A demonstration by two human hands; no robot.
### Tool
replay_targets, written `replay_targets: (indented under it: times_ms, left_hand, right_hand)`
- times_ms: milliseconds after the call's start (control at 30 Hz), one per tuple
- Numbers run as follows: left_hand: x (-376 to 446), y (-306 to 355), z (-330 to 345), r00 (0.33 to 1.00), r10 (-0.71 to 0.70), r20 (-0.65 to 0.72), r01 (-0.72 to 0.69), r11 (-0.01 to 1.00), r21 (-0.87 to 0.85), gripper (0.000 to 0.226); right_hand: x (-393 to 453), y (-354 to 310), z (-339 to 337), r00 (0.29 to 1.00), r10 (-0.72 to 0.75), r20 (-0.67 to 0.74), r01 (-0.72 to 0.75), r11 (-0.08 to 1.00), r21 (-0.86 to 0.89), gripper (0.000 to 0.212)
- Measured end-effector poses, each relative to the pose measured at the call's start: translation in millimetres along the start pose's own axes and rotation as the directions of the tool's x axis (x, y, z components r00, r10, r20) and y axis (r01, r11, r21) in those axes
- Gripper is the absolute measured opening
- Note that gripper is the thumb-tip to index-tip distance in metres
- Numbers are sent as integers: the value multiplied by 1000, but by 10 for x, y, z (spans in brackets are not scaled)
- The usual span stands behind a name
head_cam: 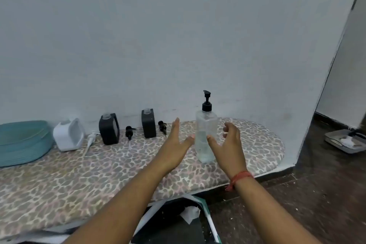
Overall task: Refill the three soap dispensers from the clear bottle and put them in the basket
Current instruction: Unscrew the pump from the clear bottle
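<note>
Three dispensers, one white (68, 134) and two black (109, 128) (148, 126), stand uncapped by the wall. Both hands (174, 140) (229, 142), fingers spread apart, flank the half-full clear bottle (206, 136) without gripping.

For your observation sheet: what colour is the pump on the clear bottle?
Black. The pump tops the clear bottle, shown best in the head view.

Clear bottle (206, 136) – glossy see-thru plastic; board cover (99, 164) – matt printed cloth.
</note>
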State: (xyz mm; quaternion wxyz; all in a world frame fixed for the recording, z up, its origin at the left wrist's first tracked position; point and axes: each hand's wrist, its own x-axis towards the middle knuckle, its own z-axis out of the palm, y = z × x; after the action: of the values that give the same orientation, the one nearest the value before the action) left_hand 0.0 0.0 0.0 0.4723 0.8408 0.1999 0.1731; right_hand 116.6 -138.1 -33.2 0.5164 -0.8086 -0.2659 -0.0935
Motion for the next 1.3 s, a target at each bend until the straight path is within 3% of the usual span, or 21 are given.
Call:
replay_targets:
  times_ms: [133, 200, 300, 433, 500, 767, 933, 1200, 1300]
  left_hand:
    - [342, 46, 132, 997, -26, 73, 34, 993, -110, 94]
    - [505, 19, 199, 994, -25, 108, 40, 989, -142, 101]
    - [678, -28, 248, 991, 12, 132, 15, 979, -204, 108]
    - [691, -75, 147, 996, 66, 57, -51, 971, -234, 63]
    - [628, -130, 20, 995, 92, 44, -79, 968, -238, 57]
    - [167, -495, -936, 999, 41, -14, -42, 986, -160, 67]
    - [-185, -675, -1496, 998, 16, -57, -22, 994, -103, 60]
    - [-432, -866, -1730, 997, 36, -67, -44, 992, -122, 64]
    - [-389, -893, -1714, 992, 29, -120, -45, 991, -126, 90]
  right_hand:
    - [198, 76, 53, 953, 129, 273, -183, 966, 182, 72]
    - [241, 74, 109, 934, 98, 344, -178, 962, 209, 62]
    - [257, 65, 221, 948, 50, 314, -124, 968, 220, 57]
    - [235, 31, 384, 956, -4, 293, -57, 978, 198, 57]
    - [195, -51, 455, 948, -32, 315, -34, 979, 200, 57]
    - [-135, -668, 1056, 887, -132, 442, 49, 980, 195, 80]
    - [-342, -1063, 1364, 826, -282, 488, 169, 950, 264, 70]
    - [-411, -1255, 1449, 733, -331, 595, 192, 939, 285, 63]
    - [-319, -1325, 1325, 750, -312, 583, 193, 946, 259, 57]
